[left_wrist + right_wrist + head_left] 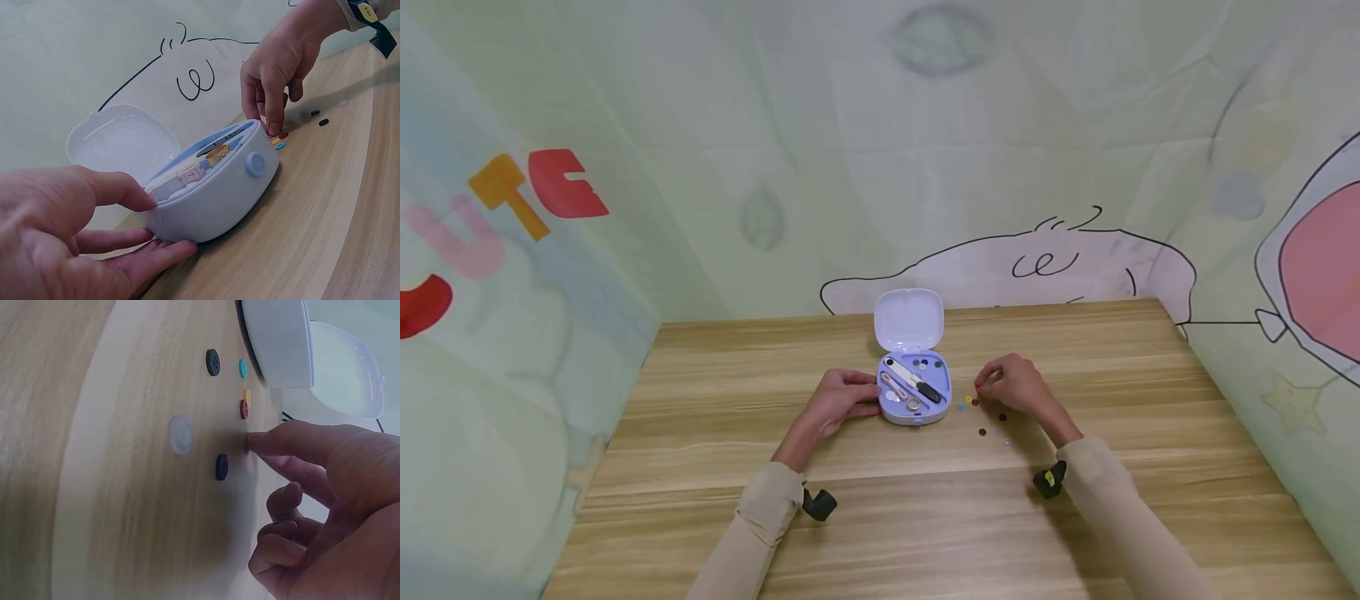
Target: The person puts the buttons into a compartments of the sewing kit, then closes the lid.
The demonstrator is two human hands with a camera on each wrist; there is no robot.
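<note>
Pinching almost closed in the head view, your right hand [1017, 385] is seemingly holding a red button [977, 387] beside the sewing case [936, 417], over the wood-grain tabletop [910, 521] before a printed backdrop [820, 167]. Left wrist: your left hand [59, 209] is gripping the case. Right wrist: fingertips [259, 444] are hiding the button (likely light, stiff, slippery; take its edge).

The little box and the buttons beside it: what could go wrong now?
The right hand might drop the red button it seems to pinch, because it's so tiny. The pale button could get missed, since it barely shows up against the wooden table. And the box is open, so if the left hand tipped it, the gold ring inside might slide out.
</note>
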